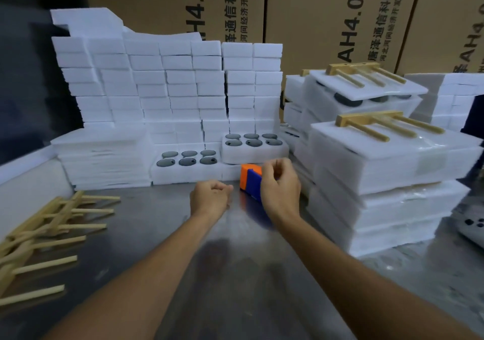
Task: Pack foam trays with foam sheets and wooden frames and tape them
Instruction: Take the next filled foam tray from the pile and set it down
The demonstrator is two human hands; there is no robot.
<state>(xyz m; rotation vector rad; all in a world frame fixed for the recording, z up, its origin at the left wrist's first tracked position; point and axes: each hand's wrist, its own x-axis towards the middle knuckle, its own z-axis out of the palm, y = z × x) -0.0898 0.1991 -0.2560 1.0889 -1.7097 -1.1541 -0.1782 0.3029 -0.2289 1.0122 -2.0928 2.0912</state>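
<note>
Right hand (280, 190) grip round tape dispenser (251, 181) (beside tray (188, 174) edge), left hand (210, 197) fisted

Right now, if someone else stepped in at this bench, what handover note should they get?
Right hand grips the orange-and-blue tape dispenser on the metal table. Left hand is curled beside it, holding nothing.
Done: wrapped packs stacked at right, each topped by a wooden frame.
Left: two open foam trays with filled pockets sit ahead, uncovered, no sheet or frame on them. Foam sheets are piled to their left, loose wooden frames at the table's left edge.
</note>
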